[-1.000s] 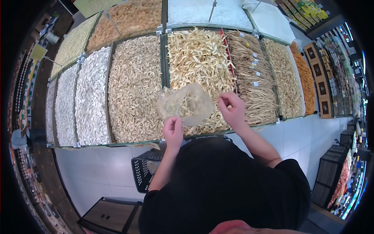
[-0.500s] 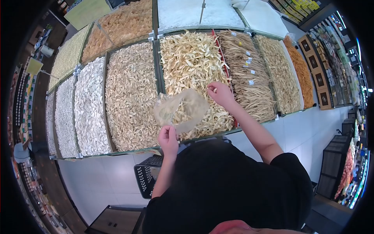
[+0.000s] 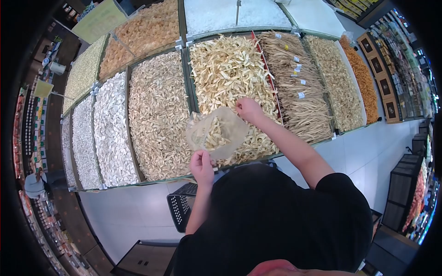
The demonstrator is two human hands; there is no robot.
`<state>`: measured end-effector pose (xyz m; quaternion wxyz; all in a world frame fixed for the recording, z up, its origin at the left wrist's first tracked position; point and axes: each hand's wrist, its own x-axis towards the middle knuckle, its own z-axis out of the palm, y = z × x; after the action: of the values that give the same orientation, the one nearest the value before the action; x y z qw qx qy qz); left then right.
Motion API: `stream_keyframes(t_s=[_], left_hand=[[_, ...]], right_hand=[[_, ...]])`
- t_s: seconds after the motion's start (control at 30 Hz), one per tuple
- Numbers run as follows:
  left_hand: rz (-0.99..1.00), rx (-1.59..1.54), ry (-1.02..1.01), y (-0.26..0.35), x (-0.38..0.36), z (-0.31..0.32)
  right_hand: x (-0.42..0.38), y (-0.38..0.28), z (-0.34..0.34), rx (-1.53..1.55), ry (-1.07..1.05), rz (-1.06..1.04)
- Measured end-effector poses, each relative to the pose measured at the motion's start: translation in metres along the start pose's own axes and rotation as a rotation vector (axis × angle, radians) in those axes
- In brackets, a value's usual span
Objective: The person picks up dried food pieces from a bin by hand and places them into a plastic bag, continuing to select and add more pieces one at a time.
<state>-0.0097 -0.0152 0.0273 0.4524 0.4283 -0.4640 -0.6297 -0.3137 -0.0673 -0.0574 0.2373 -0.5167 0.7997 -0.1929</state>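
Observation:
Pinched in my left hand [image 3: 201, 166] is the near edge of a clear plastic bag [image 3: 234, 126], which spreads over the front of a bin of pale yellow dried strips [image 3: 225, 69]. Some strips show within or through the bag; which of the two I cannot tell. My right hand [image 3: 248, 109] is closed at the bag's upper right edge, above the strips. Whatever its fingers hold is too small to make out. A red divider [image 3: 270, 80] runs to the right of this bin.
Bins of beige slices [image 3: 159, 110], white flakes [image 3: 113, 129] and bundled thin brown sticks [image 3: 299, 92] flank the strips. A black basket [image 3: 179, 209] is on the floor below the bin edge. At far left, a person [image 3: 35, 184] is beside the shelves.
My right hand has moved left, from near the red divider to the bag's edge. The bag's shape has shifted and its opening looks wider. My left hand still holds it.

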Motion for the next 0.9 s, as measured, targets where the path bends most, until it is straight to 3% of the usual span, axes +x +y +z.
stream_keyframes(t_s=[0.27, 0.4, 0.5, 0.6, 0.7, 0.9], left_hand=[[0.003, 0.010, -0.032, -0.001, 0.007, 0.003], [-0.003, 0.024, -0.014, 0.000, 0.006, 0.007], [0.004, 0.041, -0.016, -0.001, 0.003, 0.005], [0.008, 0.048, -0.022, 0.001, 0.001, 0.007], [0.010, 0.066, -0.012, 0.002, 0.000, 0.009], [0.013, 0.089, 0.037, 0.005, -0.004, 0.015]], right_hand=[[-0.025, -0.002, -0.021, 0.089, 0.242, -0.042], [-0.046, 0.009, -0.044, 0.340, 0.310, -0.061], [-0.079, -0.019, -0.077, 0.588, 0.332, -0.063], [-0.126, -0.066, -0.117, 0.642, 0.363, -0.223], [-0.158, -0.104, -0.129, 0.676, 0.362, -0.442], [-0.165, -0.105, -0.079, 0.397, 0.172, -0.429]])
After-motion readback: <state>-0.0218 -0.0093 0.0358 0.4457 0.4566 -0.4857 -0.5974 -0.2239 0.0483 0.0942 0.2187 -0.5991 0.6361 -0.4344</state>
